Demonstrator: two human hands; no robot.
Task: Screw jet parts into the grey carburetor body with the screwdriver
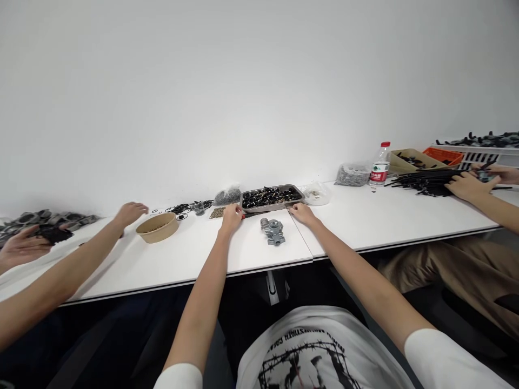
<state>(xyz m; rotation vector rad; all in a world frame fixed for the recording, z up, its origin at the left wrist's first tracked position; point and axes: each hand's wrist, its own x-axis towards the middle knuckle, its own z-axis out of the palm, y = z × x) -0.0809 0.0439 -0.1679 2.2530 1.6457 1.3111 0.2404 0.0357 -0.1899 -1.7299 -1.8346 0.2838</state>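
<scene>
My left hand (232, 217) rests on the white table with its fingers drawn together, beside the red end of a dark, slim tool (253, 215); whether the fingers hold anything is hidden. By the near right corner of a metal tray (240, 201) is my right hand (302, 213), its fingers curled in; what they pinch, if anything, is too small to see. The tray is filled with small black and brass-coloured parts (270, 198). Between my hands and nearer to me lies a grey metal carburetor body (273, 232), touched by neither hand.
Small brass parts (217, 213), bagged parts (227, 195) and black rings (180, 208) lie left of the tray; a plastic bag (317, 193) lies right. A co-worker's arm reaches past a paper bowl (157, 228). At right are a bottle (379, 166), black tubes (425, 181) and another co-worker's hands.
</scene>
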